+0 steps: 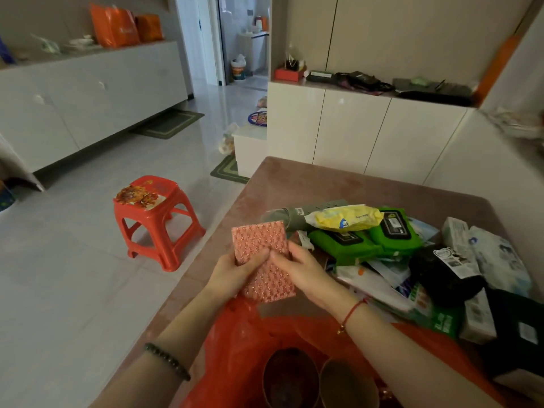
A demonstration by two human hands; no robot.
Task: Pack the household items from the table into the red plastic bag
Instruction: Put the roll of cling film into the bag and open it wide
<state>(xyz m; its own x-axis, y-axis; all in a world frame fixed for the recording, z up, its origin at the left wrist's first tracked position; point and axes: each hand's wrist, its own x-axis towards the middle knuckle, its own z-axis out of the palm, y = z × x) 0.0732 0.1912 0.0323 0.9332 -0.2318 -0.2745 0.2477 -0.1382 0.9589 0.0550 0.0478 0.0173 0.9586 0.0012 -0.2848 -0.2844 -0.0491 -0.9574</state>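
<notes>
Head camera looks down, close over table [323,184].

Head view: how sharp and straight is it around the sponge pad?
Head view: the pink glittery rectangular sponge pad held in both hands is reasonably sharp; right-edge clutter smears; wide-angle lens bows the white cabinets; soft glare on the glossy floor tiles.

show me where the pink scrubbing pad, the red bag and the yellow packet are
pink scrubbing pad [259,235]: head view, upper part above the fingers.
red bag [235,343]: head view, left wall of the bag.
yellow packet [344,217]: head view, middle of the wrapper.
</notes>
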